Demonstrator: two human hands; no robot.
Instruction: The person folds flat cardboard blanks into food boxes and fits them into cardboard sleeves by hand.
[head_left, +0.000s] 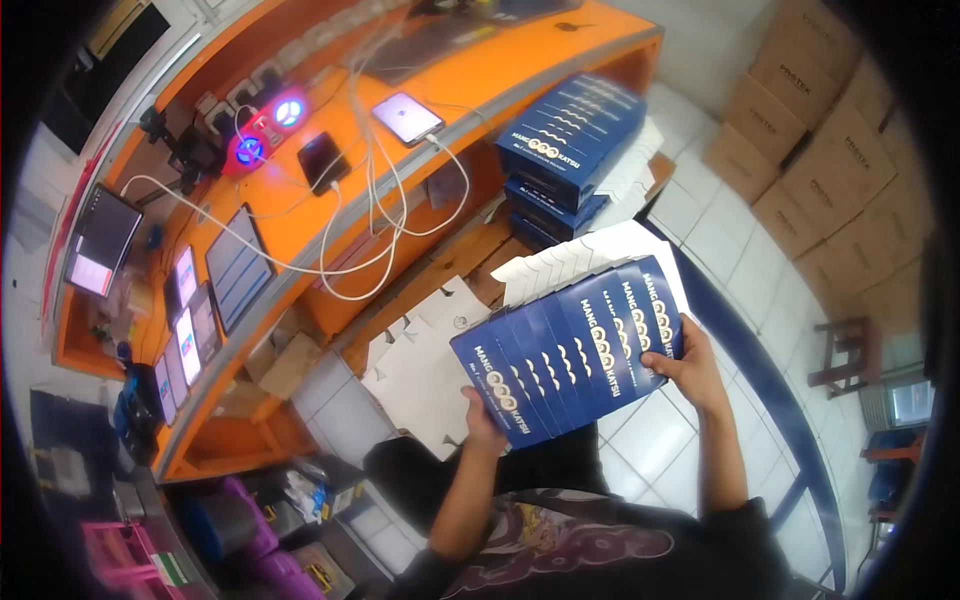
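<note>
In front of my body I hold a fanned stack of flat blue cartons (pixel 565 365) printed "MANG KATSU", with their white inner sides showing along the far edge. My left hand (pixel 482 422) grips the lower left corner, thumb on top. At the right end my right hand (pixel 695 368) is closed round the edge, its thumb pressed on the printed face. The fingers beneath the stack are hidden. Just left of it lies a white unfolded carton sheet (pixel 425 365). Beyond it, another pile of blue cartons (pixel 572 130) stands beside the counter.
A curved orange counter (pixel 480 85) carries a charging phone (pixel 408 118), a dark phone (pixel 322 162), a tablet (pixel 240 265) and a lit red fan unit (pixel 268 132). White cables (pixel 400 200) hang over its edge. Brown boxes (pixel 830 165) are stacked at right, near a wooden stool (pixel 845 355).
</note>
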